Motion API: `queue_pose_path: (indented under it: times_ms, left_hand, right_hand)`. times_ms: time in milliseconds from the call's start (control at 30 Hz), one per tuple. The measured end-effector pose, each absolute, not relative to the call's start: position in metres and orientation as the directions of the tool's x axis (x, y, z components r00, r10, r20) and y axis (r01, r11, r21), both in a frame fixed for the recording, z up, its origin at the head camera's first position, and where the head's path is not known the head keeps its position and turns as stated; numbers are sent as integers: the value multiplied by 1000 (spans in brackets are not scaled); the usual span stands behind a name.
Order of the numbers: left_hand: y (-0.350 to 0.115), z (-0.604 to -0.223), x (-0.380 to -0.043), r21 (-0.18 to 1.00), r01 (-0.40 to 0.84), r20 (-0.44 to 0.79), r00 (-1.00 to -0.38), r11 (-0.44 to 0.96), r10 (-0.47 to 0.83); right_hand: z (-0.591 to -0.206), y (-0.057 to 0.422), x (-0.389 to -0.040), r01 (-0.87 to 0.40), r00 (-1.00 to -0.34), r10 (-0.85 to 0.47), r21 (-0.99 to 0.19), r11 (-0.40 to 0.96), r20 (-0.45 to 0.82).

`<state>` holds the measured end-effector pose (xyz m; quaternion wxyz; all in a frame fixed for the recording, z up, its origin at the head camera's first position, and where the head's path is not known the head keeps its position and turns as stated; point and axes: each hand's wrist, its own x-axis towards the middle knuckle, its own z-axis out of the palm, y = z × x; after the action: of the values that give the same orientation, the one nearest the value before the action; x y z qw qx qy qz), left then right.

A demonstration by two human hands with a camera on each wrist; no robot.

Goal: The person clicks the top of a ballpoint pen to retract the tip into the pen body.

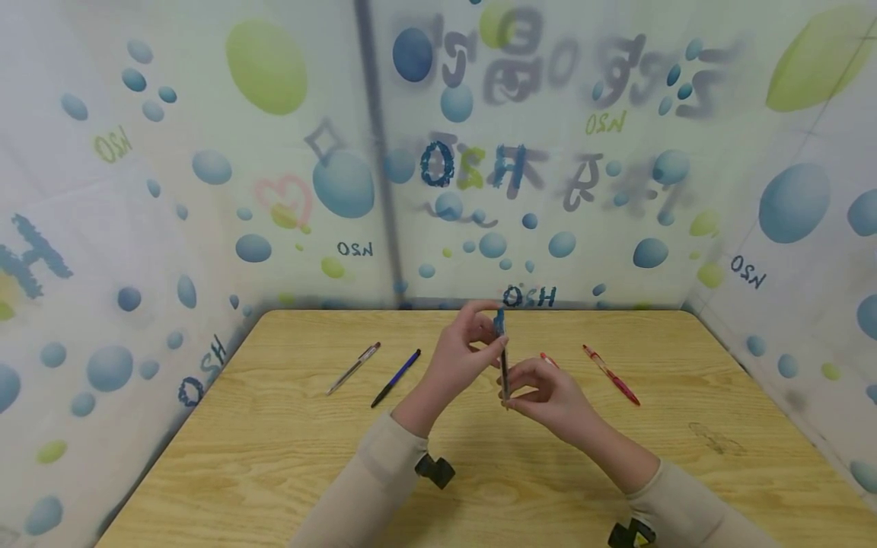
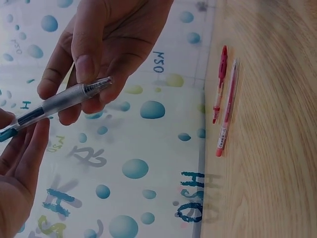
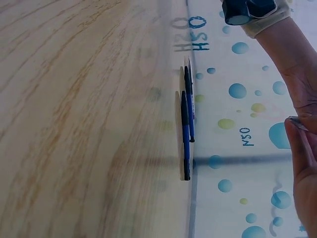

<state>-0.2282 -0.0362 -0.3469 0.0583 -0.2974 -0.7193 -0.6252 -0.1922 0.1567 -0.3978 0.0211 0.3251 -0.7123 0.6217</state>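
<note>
Both hands hold one pen [image 1: 504, 364] upright above the middle of the table. It has a teal clip end on top and a clear barrel with a ribbed grip, plain in the left wrist view [image 2: 64, 100]. My left hand [image 1: 460, 352] pinches the upper teal end between thumb and fingers. Lower down, my right hand [image 1: 553, 396] pinches the pen near its clear tip, thumb on one side and fingers on the other. In the right wrist view, fingers [image 3: 301, 153] and a small bit of the pen show at the right edge, mostly cut off.
On the wooden table [image 1: 274, 472], a clear pen with a dark end [image 1: 353, 368] and a blue pen [image 1: 396, 378] lie to the left. Two red pens lie to the right; one [image 1: 612, 374] is in full view, the other [image 1: 550, 361] partly behind the right hand. Patterned curtains surround the table.
</note>
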Motion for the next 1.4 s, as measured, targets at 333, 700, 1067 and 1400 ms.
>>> queue_pose_path:
  times_ms: [333,700,1067,1400]
  left_hand:
    - [-42,-347,-226,822,560,477,-777,106,412]
    - [-56,-346,-226,783,569,419,-781,252,463]
    - [-82,-353,-228,713,594,404,-783,373,473]
    - [-110,-361,-228,685,562,335,-808,464,485]
  right_hand:
    - [-392,164,-193,-507,-737,-520,-862,5,431]
    - [-389,176,-193,-530,-709,-587,-845,76,392]
    - [-390,203,-195,-507,-742,-582,-847,162,333]
    - [-396,244,-210,-502,-763,-556,-844,188,330]
